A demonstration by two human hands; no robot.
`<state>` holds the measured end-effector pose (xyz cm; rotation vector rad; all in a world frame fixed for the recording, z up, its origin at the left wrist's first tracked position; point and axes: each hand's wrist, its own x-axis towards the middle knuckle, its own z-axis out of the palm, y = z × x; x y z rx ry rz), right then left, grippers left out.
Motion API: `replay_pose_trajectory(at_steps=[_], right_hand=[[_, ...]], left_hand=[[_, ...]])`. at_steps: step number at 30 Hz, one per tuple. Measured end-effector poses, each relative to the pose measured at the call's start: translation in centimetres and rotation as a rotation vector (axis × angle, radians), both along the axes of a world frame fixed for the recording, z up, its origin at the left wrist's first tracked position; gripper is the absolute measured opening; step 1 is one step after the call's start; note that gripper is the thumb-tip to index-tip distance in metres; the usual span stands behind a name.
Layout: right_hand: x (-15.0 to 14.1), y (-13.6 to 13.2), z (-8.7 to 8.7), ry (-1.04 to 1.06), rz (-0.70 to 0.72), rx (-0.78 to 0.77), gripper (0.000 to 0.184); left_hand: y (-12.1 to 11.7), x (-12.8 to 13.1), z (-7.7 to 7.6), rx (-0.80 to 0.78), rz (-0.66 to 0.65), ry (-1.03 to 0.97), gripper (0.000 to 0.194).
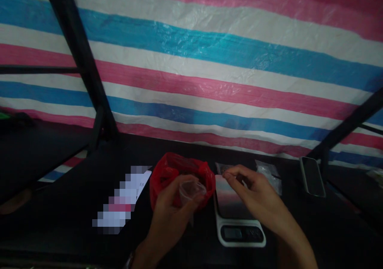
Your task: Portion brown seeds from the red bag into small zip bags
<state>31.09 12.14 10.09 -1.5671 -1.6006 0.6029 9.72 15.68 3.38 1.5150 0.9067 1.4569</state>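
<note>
So the digital scale point(241, 233) is my reference point here, a white one with a metal plate, sitting on a black surface point(338, 229). Just left of it there's a red plastic bag point(157, 185) with its mouth gaping; there's something darker inside, but it's too dim to tell what. The left hand point(172, 217) is also left of the scale, in front of the red bag, with its grip pinched around a small clear bag point(188, 189) whose mouth is spread wide and facing up. The right hand point(254, 191) is over the scale's plate, thumb and fingertips drawn close together; honestly can't tell if that grip has anything in it. Behind the scale lies a clear packet point(220, 167), partly hidden by the right hand, and behind and right of it there's another clear packet point(273, 179). A phone point(312, 177) lies well right of the scale, dark screen up. Way left of the scale, past the red bag, is a pale, pixelated item point(119, 203). A striped sheet point(209, 77) hangs behind the scale.
</note>
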Motion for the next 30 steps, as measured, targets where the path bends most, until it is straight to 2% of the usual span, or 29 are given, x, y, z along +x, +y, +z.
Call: replay_pose_trajectory(at_steps=[3,5,8,10,13,15,18,24,30], right_hand=[[0.6,1.1,-0.9,-0.006,-0.091,0.101,0.024],[-0.5,1.7,-1.2,0.032,-0.066,0.115,0.023],[-4.1,2.7,-2.0,0.048,0.075,0.096,0.019],[-6.6,3.6,-3.2,-0.11,0.111,0.05,0.018],[-8.7,5.0,-5.4,-0.344,-0.002,-0.068,0.017],[-9.0,5.7,-6.5,-0.384,-0.053,-0.107,0.018],[-8.9,6.3,-7.1,-0.296,-0.031,-0.125,0.018],[-9.7,6.6,-7.0,-0.082,0.002,-0.142,0.011],[-9.4,7.0,-7.8,0.3,0.09,-0.164,0.012]], left_hand=[[1.1,-1.6,0.4,-0.066,0.201,-0.06,0.021],[1.7,-2.3,0.5,-0.075,0.269,-0.075,0.026],[2.4,-3.0,0.2,-0.11,0.27,-0.027,0.03],[2.5,-3.2,-0.4,-0.15,0.235,0.085,0.034],[2.4,-3.7,-1.3,-0.214,0.194,0.326,0.036],[2.2,-4.0,-1.7,-0.251,0.192,0.434,0.036],[2.1,-4.4,-1.9,-0.305,0.188,0.473,0.038],[2.4,-4.5,-2.3,-0.332,0.184,0.259,0.04],[2.9,-4.4,-2.3,-0.302,0.152,0.134,0.041]])
